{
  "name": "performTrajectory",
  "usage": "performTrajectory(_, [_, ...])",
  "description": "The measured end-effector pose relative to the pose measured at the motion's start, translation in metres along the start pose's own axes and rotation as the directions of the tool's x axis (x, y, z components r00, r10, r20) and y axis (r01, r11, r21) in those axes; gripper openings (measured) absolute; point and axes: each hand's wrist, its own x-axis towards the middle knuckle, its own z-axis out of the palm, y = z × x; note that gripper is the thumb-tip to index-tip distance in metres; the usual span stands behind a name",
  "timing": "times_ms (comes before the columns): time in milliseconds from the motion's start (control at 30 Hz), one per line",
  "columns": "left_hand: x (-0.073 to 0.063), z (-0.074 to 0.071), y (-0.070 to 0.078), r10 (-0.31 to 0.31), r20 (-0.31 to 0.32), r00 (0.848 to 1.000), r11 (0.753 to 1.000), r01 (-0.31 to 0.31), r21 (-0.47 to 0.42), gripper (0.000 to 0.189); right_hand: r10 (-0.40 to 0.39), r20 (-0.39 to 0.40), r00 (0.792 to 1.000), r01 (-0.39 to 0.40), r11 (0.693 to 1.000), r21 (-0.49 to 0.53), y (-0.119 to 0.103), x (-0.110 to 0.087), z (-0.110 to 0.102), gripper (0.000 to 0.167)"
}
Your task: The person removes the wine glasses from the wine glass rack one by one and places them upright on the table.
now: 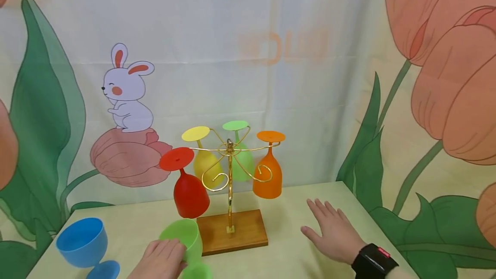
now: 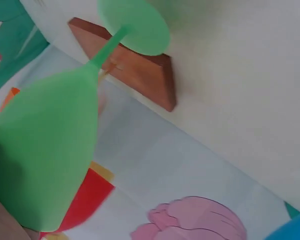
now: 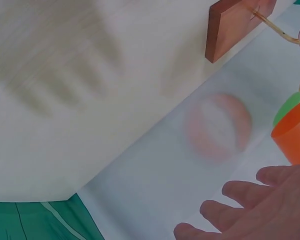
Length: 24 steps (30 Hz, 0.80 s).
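Observation:
My left hand [image 1: 160, 256] grips a light green plastic goblet [image 1: 185, 234] by its bowl, at the front left of a goblet rack. In the left wrist view this goblet [image 2: 52, 140] shows its stem and round foot, with a bit of my fingers at the left edge. My right hand [image 1: 333, 231] holds nothing; its fingers are spread above the table, right of the rack. The rack has a gold metal post [image 1: 230, 193] with curled arms. Upside down on it hang a red goblet [image 1: 190, 195], a yellow goblet [image 1: 205, 165], another green goblet [image 1: 243, 162] and an orange goblet [image 1: 268, 178].
A blue goblet [image 1: 83, 244] is on the left of the pale table [image 1: 294, 249]. The rack stands on a wooden base [image 1: 248, 231]. Behind the table hangs a cloth [image 1: 201, 25] printed with a rabbit and tulips. A black band [image 1: 373, 261] is on my right wrist.

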Motion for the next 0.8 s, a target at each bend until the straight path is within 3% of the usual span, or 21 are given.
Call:
performTrajectory(133, [0.000,0.001,-0.019,-0.117,0.052,0.992,0.993,0.117,-0.007,0.027,0.032,0.019,0.999,-0.032,0.999,0.003,0.005,-0.002,-0.006,0.088])
performTrajectory(267, [0.005,-0.005,-0.041,-0.176,0.050,0.983,0.984,0.175,0.027,0.025,0.037,0.025,0.999,-0.037,0.999,0.003,0.008,-0.005,-0.007,0.089])
performTrajectory(533, [0.020,-0.011,-0.075,-0.226,0.046,0.973,0.974,0.225,0.024,0.023,0.016,0.031,0.999,-0.017,0.999,0.033,0.006,-0.011,-0.003,0.088])
performTrajectory(700, [0.034,-0.016,-0.091,-0.208,-0.070,0.976,0.972,0.214,0.097,0.019,0.020,0.031,0.999,-0.022,0.997,0.075,0.009,-0.013,-0.002,0.088])
performTrajectory(800, [0.043,-0.016,-0.102,-0.215,-0.087,0.973,0.967,0.225,0.122,0.020,0.020,0.039,0.999,-0.023,0.995,0.096,0.012,-0.015,0.001,0.086])
